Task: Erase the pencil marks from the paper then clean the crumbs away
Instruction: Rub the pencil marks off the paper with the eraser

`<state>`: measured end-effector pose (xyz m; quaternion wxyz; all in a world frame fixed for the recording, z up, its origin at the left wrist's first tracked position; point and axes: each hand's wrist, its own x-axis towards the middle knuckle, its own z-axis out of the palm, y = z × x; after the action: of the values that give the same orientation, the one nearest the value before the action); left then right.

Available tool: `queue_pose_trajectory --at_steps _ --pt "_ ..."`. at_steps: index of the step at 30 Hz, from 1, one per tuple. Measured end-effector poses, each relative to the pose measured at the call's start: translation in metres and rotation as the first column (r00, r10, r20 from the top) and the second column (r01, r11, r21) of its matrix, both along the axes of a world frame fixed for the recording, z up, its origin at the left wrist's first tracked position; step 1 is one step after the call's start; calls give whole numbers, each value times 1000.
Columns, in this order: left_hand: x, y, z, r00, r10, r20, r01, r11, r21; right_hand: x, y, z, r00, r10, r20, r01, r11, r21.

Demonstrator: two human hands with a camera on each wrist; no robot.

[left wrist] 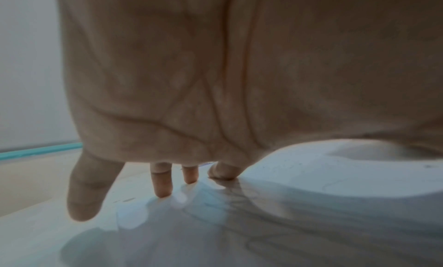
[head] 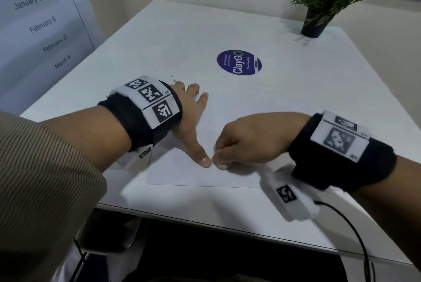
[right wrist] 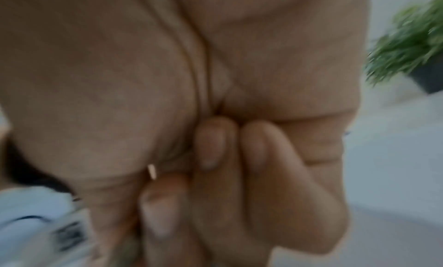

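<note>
So the step here looks like the erasing itself. The paper (head: 202, 174) lies flat on the white worktop (head: 296, 104), near its front edge, and the left hand (head: 191, 120) is splayed flat on it as an anchor, fingers pointing off toward 12 o'clock and the thumb reaching back toward 6. The right hand (head: 246, 142) comes in from 3 o'clock with its fingers curled into a tight pinch, tips down at the sheet right beside the left thumb tip. I'd guess there's an eraser in that pinch, but honestly I can't see it in any view, the right wrist view is just blurry curled fingers.

To do this bit well, my take: keep that left palm pressing firmly so the sheet doesn't buckle or slide, rub in short strokes away from the anchoring thumb, not toward it, and go light so the paper doesn't crease. Faint grey marks seem to remain between the hands, so I'd say it's not finished.

A few specks that might be crumbs (head: 174, 80) sit at about 11 o'clock off the left fingertips.
</note>
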<state>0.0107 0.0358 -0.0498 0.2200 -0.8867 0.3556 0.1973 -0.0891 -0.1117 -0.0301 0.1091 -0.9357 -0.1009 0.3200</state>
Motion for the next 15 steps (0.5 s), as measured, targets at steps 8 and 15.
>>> queue_pose_trajectory --at_steps 8,15 --pt "0 3 1 1000 -5 -12 5 1000 -7 1 -12 1 999 -49 -10 49 999 13" --pt "0 17 13 994 -33 -100 26 997 -73 -11 -30 5 771 -608 -187 558 505 658"
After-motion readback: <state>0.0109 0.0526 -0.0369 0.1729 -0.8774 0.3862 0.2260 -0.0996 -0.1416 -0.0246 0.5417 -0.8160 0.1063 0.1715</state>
